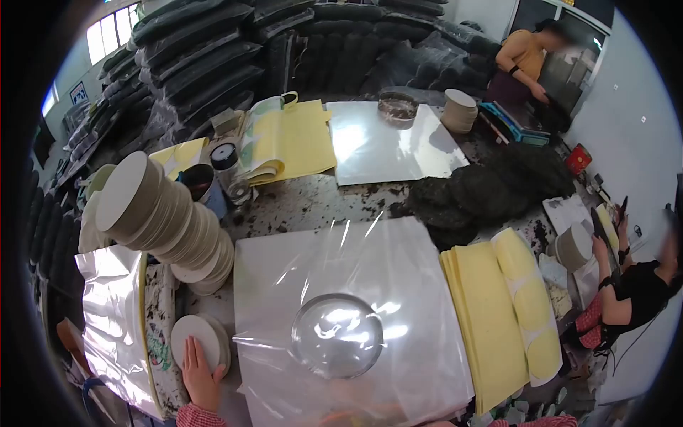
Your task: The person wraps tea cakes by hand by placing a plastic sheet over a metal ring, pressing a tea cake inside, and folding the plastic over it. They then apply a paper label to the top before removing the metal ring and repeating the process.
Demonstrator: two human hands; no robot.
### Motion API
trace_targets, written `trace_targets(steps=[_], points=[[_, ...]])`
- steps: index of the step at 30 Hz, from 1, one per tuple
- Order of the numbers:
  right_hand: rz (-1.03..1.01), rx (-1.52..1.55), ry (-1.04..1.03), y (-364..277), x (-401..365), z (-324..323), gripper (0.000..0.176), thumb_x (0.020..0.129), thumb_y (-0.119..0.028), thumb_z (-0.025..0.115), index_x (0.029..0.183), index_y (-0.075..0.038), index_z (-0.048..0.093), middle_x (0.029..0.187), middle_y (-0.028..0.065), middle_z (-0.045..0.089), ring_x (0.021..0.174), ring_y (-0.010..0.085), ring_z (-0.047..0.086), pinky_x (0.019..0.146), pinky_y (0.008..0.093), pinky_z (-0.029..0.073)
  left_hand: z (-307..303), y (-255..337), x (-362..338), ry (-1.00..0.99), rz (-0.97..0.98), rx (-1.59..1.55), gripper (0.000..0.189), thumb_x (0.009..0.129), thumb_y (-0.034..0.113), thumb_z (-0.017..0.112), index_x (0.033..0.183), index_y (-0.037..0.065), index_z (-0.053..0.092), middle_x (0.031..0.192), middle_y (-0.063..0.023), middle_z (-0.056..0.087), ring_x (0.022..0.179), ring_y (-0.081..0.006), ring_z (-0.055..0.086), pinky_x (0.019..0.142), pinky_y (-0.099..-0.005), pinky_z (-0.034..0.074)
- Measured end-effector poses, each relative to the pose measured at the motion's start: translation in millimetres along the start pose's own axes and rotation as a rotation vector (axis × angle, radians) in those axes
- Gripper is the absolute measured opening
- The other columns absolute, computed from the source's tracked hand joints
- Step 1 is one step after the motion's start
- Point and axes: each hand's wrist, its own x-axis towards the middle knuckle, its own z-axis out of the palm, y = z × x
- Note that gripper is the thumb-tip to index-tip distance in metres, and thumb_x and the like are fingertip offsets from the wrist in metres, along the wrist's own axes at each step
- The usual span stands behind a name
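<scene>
Left hand (201,377) lay flat, grip open, on the small disc stack (193,340), near-left on the surface (313,203) beside the film-covered dome (337,334); right hand not seen; lifting one disc would need fingers closing on its rim

Reference: the domed bowl (337,334) under the clear film (370,249). Left of it, a tall leaning stack of discs (167,220) and a low disc stack (203,338), with the left hand (201,377) flat on it, obstruct passage. Right of it, yellow sheets (491,313) lie flat and low. Behind it, the littered desk (313,199) strip is passable. A dark loose pile (484,192) blocks behind-right.
</scene>
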Motion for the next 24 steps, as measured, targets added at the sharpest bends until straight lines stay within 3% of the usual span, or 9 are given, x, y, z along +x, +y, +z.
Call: trace_targets(steps=[1,2,3,4,5,8,11,17,24], points=[[0.486,-0.158,-0.748,-31,33,-63,0.03,0.1,-0.021,0.049,0.123,-0.012,0.065,0.1,0.0102,0.072,0.091,0.0272,0.068,0.077,0.0401,0.054,9,-3,-1,0.013,0.009,-0.012,0.078,0.086,0.032,0.065,0.147,-0.006,0.034,0.15,-0.026,0.039,0.137,-0.0424,0.041,0.109,-0.0498,0.036],[-0.014,-0.342,-0.017,-12,26,-75,0.029,0.095,-0.022,0.06,0.122,-0.014,0.066,0.09,0.0068,0.071,0.078,0.0238,0.068,0.067,0.0377,0.053,14,-7,-3,0.003,-0.005,0.023,0.076,0.088,0.032,0.064,0.147,-0.007,0.034,0.152,-0.0257,0.037,0.137,-0.0421,0.041,0.11,-0.0486,0.036],[0.386,-0.032,0.014,-4,32,-110,0.046,0.089,-0.028,0.067,0.13,-0.008,0.059,0.125,0.0147,0.062,0.111,0.0281,0.061,0.097,0.0381,0.047,18,-9,-6,-0.016,-0.018,0.059,0.074,0.09,0.033,0.063,0.147,-0.007,0.035,0.153,-0.0254,0.036,0.138,-0.0417,0.04,0.111,-0.0474,0.036],[0.402,-0.604,-0.067,14,45,-143,0.042,0.089,-0.026,0.067,0.126,-0.007,0.06,0.111,0.0131,0.068,0.097,0.0292,0.065,0.084,0.0417,0.053,23,-8,-8,-0.031,-0.029,0.091,0.071,0.088,0.023,0.064,0.146,-0.007,0.036,0.151,-0.0261,0.038,0.137,-0.0414,0.042,0.11,-0.0457,0.038],[0.518,-0.633,0.134,50,61,-177,0.046,0.086,-0.024,0.067,0.127,-0.006,0.06,0.103,0.0123,0.07,0.089,0.0333,0.067,0.078,0.0462,0.054,24,-3,-7,-0.027,-0.023,0.087,0.071,0.088,0.023,0.064,0.146,-0.007,0.036,0.151,-0.0261,0.038,0.137,-0.0414,0.042,0.11,-0.0457,0.038],[0.495,-0.853,0.55,163,116,-283,0.075,0.084,-0.021,0.069,0.147,-0.001,0.034,0.142,0.0274,0.045,0.13,0.0431,0.044,0.108,0.0472,0.039,18,9,-6,0.028,-0.037,0.112,0.069,0.081,0.014,0.067,0.141,-0.008,0.041,0.143,-0.0291,0.047,0.13,-0.0417,0.05,0.104,-0.0456,0.044],[0.549,-1.029,0.786,226,182,-365,0.094,0.079,-0.032,0.077,0.152,0.0,0.027,0.147,0.0342,0.035,0.136,0.0471,0.038,0.113,0.0482,0.035,16,10,-2,0.038,-0.084,-0.018,0.069,0.079,0.017,0.07,0.139,-0.007,0.044,0.138,-0.0275,0.052,0.124,-0.0402,0.055,0.101,-0.0444,0.046],[0.842,-0.983,0.436,272,204,-417,0.07,0.089,-0.035,0.068,0.145,-0.003,0.041,0.145,0.0243,0.046,0.127,0.0399,0.051,0.101,0.0454,0.047,15,-4,-2,0.047,-0.003,0.03,0.066,0.075,0.021,0.075,0.132,-0.003,0.052,0.135,-0.0227,0.057,0.115,-0.0387,0.06,0.093,-0.0444,0.05],[0.736,-1.248,0.345,233,170,-373,0.067,0.088,-0.012,0.058,0.15,-0.005,0.035,0.155,0.0201,0.032,0.148,0.0336,0.025,0.117,0.0596,0.021,-9,25,9,0.018,-0.026,0.166,0.051,0.078,0.016,0.071,0.123,-0.006,0.058,0.126,-0.0209,0.063,0.104,-0.0375,0.066,0.086,-0.0448,0.053]])
